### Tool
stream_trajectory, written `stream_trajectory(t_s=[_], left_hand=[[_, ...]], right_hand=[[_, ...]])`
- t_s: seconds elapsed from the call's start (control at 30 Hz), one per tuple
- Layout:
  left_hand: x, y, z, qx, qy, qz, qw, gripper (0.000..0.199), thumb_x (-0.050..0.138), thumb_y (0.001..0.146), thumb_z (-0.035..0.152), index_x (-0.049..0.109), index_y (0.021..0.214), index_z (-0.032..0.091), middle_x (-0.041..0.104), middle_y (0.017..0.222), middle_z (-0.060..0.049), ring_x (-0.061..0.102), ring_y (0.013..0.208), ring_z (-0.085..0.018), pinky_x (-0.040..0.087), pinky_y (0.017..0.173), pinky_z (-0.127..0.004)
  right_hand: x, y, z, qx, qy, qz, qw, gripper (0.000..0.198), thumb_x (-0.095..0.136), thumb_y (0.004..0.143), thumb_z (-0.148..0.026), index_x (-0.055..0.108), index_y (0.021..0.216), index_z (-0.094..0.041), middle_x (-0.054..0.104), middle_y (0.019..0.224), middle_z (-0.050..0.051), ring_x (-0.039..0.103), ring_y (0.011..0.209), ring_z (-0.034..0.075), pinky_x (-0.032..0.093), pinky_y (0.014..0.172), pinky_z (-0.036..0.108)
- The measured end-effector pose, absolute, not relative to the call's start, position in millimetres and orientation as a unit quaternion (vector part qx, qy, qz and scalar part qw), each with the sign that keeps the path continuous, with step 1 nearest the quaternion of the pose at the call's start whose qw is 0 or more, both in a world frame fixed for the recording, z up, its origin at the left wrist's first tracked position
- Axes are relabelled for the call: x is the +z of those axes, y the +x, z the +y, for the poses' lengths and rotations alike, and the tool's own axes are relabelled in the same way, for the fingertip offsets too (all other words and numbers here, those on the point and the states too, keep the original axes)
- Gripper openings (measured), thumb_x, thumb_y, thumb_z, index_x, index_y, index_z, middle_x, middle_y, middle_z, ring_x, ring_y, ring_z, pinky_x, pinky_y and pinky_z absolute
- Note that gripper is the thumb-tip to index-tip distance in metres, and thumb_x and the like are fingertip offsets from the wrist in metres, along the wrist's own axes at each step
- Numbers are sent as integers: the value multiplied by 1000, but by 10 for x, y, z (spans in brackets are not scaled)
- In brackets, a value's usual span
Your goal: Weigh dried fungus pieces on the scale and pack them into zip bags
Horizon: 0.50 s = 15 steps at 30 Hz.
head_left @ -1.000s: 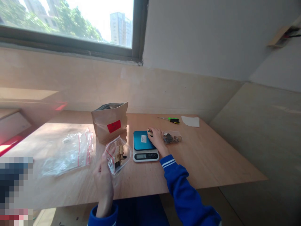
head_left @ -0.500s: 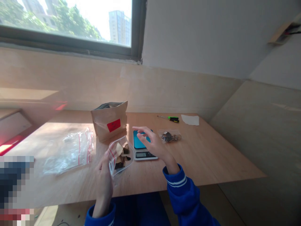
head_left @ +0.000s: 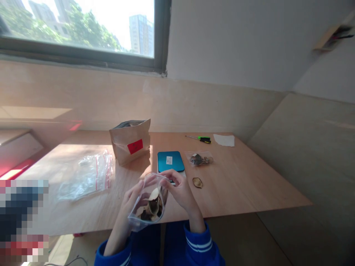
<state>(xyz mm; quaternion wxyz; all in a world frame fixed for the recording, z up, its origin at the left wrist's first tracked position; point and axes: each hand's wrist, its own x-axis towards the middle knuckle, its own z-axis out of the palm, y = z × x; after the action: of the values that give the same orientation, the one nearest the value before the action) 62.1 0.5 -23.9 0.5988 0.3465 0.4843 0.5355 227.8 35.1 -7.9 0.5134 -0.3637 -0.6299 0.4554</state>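
Close to the table's front edge, a clear zip bag (head_left: 135, 219) is held with its mouth wide apart and tilted toward me. Dried brown and cream pieces (head_left: 153, 204) lie inside it. My left hand (head_left: 131, 195) is closed on the bag's left side, its fingers partly hidden behind the plastic. Opposite it, my right hand (head_left: 177, 186) pinches the rim on the right. Just beyond the hands stands a kitchen scale (head_left: 177, 159) with a blue top and a small white label; its display is mostly covered. One dried slice (head_left: 198, 182) lies on the table right of my right hand.
Behind the bag stands a brown paper pouch (head_left: 122, 147) with a red label. Clear zip bags (head_left: 85, 179) lie at left. A filled small bag (head_left: 201, 159), screwdrivers (head_left: 204, 139) and white paper (head_left: 224, 140) are at right. A blurred-out patch covers the lower left.
The zip bag has come nearer to me and turned its mouth up. My right hand moved from over the scale to the bag's rim. A dried slice now shows on the table.
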Motion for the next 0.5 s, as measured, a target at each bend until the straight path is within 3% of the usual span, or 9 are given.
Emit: stream_trajectory(t_s=[0.17, 0.23, 0.33, 0.4, 0.5], left_hand=[[-231, 616, -7, 595, 353, 386, 611, 81, 48, 72, 80, 67, 121, 18, 63, 130, -18, 64, 109, -34, 51, 90, -47], [-218, 616, -25, 600, 397, 361, 593, 83, 53, 66, 83, 69, 116, 19, 65, 127, -17, 64, 111, -35, 49, 95, -47], [-188, 678, -49, 585, 451, 415, 532, 62, 69, 66, 69, 74, 101, 18, 72, 108, -14, 67, 100, -30, 50, 91, -41], [-182, 754, -57, 603, 435, 476, 469, 47, 67, 74, 59, 74, 94, 17, 74, 95, -10, 68, 91, -25, 51, 84, -35], [-218, 844, -61, 657, 369, 537, 380, 43, 63, 79, 57, 72, 87, 17, 71, 78, -5, 65, 76, -20, 50, 71, -29]], right_hand=[[-215, 2268, 304, 413, -460, -448, 646, 34, 66, 81, -50, 72, 88, -17, 67, 72, 2, 60, 65, 14, 49, 64, 26], [-243, 2312, 304, 381, -482, -375, 694, 37, 68, 80, -51, 71, 90, -16, 62, 65, 0, 56, 60, 13, 47, 61, 26], [-249, 2368, 293, 364, -480, -333, 726, 39, 67, 79, -52, 69, 91, -15, 58, 61, -2, 54, 58, 12, 48, 62, 26], [-238, 2378, 269, 366, -473, -339, 726, 40, 66, 79, -54, 68, 90, -15, 57, 60, -3, 54, 57, 12, 48, 62, 26], [-225, 2358, 218, 357, -473, -358, 722, 42, 63, 81, -56, 67, 87, -15, 51, 55, -5, 49, 52, 11, 44, 54, 24]])
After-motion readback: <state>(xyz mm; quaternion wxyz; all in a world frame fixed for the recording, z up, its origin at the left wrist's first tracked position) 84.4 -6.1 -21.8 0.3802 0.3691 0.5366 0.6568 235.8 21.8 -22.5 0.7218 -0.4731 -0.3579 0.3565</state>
